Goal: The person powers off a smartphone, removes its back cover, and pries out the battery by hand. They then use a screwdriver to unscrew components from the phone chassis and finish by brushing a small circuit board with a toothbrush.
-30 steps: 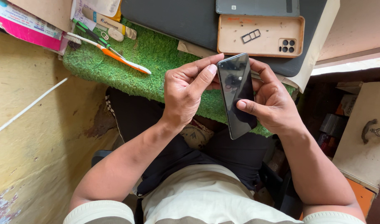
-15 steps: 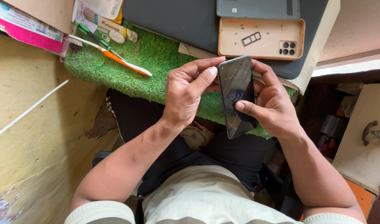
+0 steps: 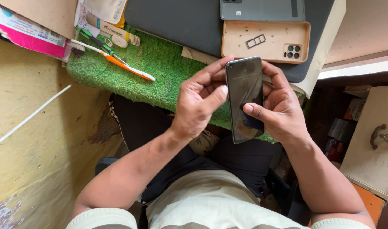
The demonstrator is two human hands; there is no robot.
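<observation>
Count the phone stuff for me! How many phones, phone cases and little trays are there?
Phones: 2, the dark phone gripped by the left hand and right hand, and the grey phone lying face down
Phone cases: 1, the tan case
Card trays: 1, the small tray
Total: 4

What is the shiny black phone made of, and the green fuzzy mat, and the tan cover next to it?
The phone, held by the left hand and right hand, looks glass-fronted: smooth, dark, with reflections. The green mat looks like artificial grass, probably plastic fibres, judging by its short tufts. The tan cover seems soft matte plastic or rubber: dull, scuffed, with rounded corners.
</observation>
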